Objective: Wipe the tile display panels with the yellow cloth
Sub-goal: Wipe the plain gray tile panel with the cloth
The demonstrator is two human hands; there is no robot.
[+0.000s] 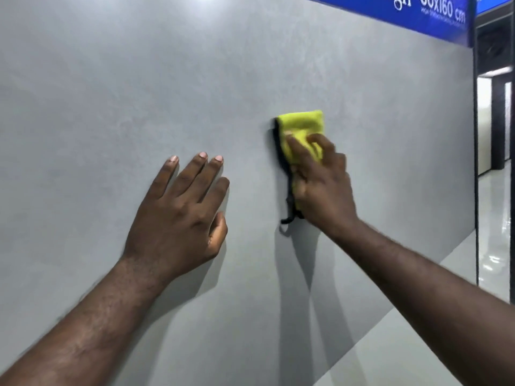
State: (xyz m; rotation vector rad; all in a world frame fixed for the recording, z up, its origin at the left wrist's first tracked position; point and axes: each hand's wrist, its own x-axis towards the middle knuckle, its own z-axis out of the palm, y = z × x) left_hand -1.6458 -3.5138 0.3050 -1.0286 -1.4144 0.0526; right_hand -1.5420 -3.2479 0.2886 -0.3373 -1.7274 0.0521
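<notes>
On the grey panel, right fingers clutch the folded black-edged yellow cloth; left fingers lie splayed.

The yellow cloth is showing a bright lemon shade above the right hand gripping it. A black edging is running down its side just left of the grip and trailing below it as a dark loop. The tile panel around the grip is looking mottled grey, with paler cloudy streaks. Up and right of the grip, a blue sign is carrying white lettering. Further right, a black frame strip is bordering the panel, and a glossy pale grey floor is gleaming beyond.
</notes>
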